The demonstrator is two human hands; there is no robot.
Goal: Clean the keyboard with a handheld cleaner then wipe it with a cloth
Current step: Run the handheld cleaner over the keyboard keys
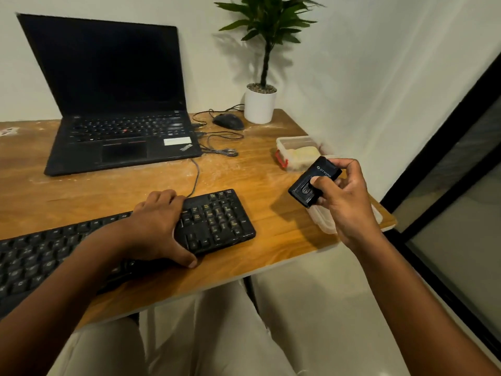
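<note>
At a wooden desk (257, 169), a person steadies one black wired keyboard (214, 221) at the desk's front edge, the left hand (157, 226) spread flat over the keys left of the number pad, fingers together over the far edge and thumb hooked on the near edge. The board looks rigid and light enough to slide, so pinning it by its frame seems the sound hold. Right of the keyboard and raised off the desk, the right hand (341, 194) clamps one small black handheld cleaner (314, 181), thumb pressed on its top face, fingers wrapped behind. It looks like light, hard, smooth plastic, best gripped across its short sides. Behind the keyboard sit one open laptop (119, 104), one potted plant (260, 77), one mouse (229, 122) and two clear plastic containers (295, 150). No cloth can be made out for certain.
</note>
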